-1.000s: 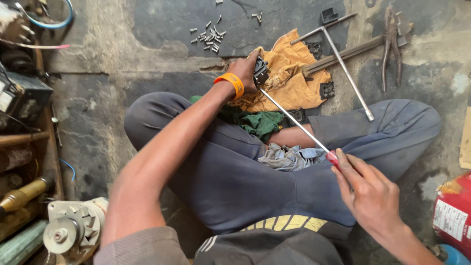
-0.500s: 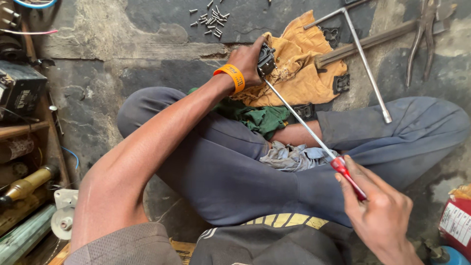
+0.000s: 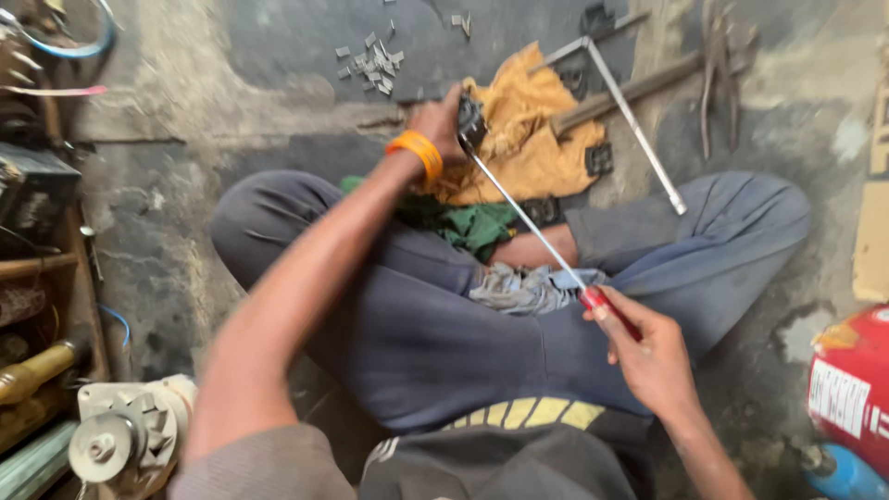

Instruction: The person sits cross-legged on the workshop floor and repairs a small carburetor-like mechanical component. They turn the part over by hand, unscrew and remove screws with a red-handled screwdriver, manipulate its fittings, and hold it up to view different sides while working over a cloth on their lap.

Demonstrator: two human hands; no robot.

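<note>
I sit cross-legged on a concrete floor. My left hand [image 3: 437, 120], an orange band on its wrist, grips a small dark metal part [image 3: 470, 123] held against a yellow cloth [image 3: 523, 139]. My right hand [image 3: 648, 347] holds the red handle of a long screwdriver [image 3: 528, 220]. Its thin shaft runs up and left across my lap, and its tip meets the dark part.
An L-shaped metal wrench [image 3: 630, 116] and pliers [image 3: 718, 65] lie on the floor beyond the cloth. Several small metal bits [image 3: 370, 65] are scattered at the top. A green rag [image 3: 477, 222] and a grey rag [image 3: 523, 287] rest on my legs. Motor parts [image 3: 120, 440] crowd the left, a red canister [image 3: 852, 389] the right.
The view has shifted a little. My right hand has slid down the screwdriver handle and sits slightly lower; my left hand keeps its grip on the dark part.
</note>
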